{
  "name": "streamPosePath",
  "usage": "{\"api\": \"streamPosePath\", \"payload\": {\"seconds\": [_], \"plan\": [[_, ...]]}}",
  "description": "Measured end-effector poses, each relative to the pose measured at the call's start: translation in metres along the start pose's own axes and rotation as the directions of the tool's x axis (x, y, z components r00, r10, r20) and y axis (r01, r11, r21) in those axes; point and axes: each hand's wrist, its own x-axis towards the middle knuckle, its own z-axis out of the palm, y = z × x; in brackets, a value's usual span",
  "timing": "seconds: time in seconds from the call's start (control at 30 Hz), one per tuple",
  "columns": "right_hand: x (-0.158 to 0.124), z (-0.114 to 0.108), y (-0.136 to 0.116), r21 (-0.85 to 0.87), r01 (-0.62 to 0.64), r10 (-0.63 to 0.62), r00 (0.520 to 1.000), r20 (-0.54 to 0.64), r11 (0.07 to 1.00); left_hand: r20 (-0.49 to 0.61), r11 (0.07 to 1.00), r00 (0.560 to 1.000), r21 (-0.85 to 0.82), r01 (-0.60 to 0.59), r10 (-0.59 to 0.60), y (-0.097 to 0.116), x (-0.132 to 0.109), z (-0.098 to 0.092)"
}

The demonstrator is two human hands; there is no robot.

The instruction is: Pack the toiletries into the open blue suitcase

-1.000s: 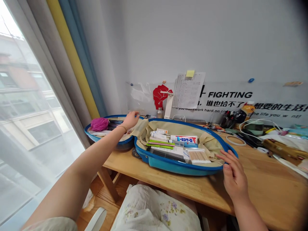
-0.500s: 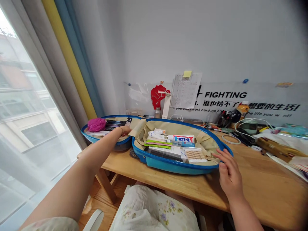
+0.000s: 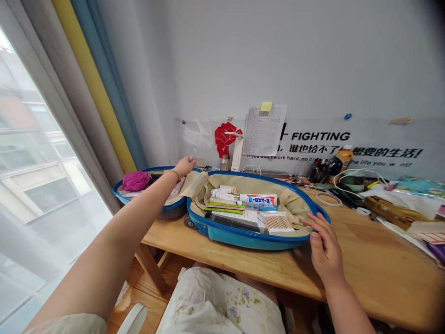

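Wooden desk, blue case lying open on it.
Right hand: fingers spread at the case's right rim, nothing seen held. Left hand: fingers curled above the far rim of the left half; whether anything is gripped cannot be told. Purple bundle in that half; toothpaste and cotton swabs opposite. Step judged: tending the left half; next move calls for clearing its rim.

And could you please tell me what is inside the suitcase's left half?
The left half holds a magenta mesh puff beside partly covered dark items, with something pinkish right of the left forearm, which hides whatever lies beneath it.
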Motion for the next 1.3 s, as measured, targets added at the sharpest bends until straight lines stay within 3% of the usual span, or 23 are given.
{"api": "streamPosePath", "payload": {"seconds": [0.1,0.17,0.27,0.4,0.5,0.63,0.93,1.3], "plan": [[0.0,0.0,-0.001,-0.002,0.003,-0.003,1.0,0.0,1.0,0.084,0.999,0.995,0.013,-0.047,0.045,0.038,0.006,0.012],[0.0,0.0,-0.001,-0.002,0.005,-0.005,1.0,-0.009,1.0,0.189,0.99,0.973,0.027,-0.139,0.131,0.064,0.005,0.033],[0.0,0.001,-0.001,-0.004,-0.008,0.008,1.0,-0.018,1.0,0.35,0.958,0.905,0.057,-0.28,0.243,0.093,0.0,0.075],[-0.001,0.0,-0.001,-0.008,-0.011,0.011,1.0,-0.002,1.0,0.464,0.915,0.831,0.098,-0.392,0.307,0.108,-0.001,0.122],[-0.001,0.0,-0.002,0.0,-0.009,0.009,1.0,0.002,1.0,0.512,0.894,0.799,0.12,-0.431,0.316,0.108,0.0,0.141],[0.0,-0.001,-0.003,0.005,-0.004,0.004,1.0,-0.002,1.0,0.541,0.884,0.777,0.122,-0.451,0.321,0.104,-0.001,0.149],[0.0,-0.001,-0.005,0.007,0.004,-0.004,1.0,0.001,1.0,0.551,0.898,0.776,0.103,-0.428,0.307,0.097,-0.002,0.154],[0.001,-0.002,-0.006,0.001,0.007,-0.007,1.0,0.011,1.0,0.534,0.921,0.807,0.12,-0.37,0.254,0.098,0.0,0.155]]}}
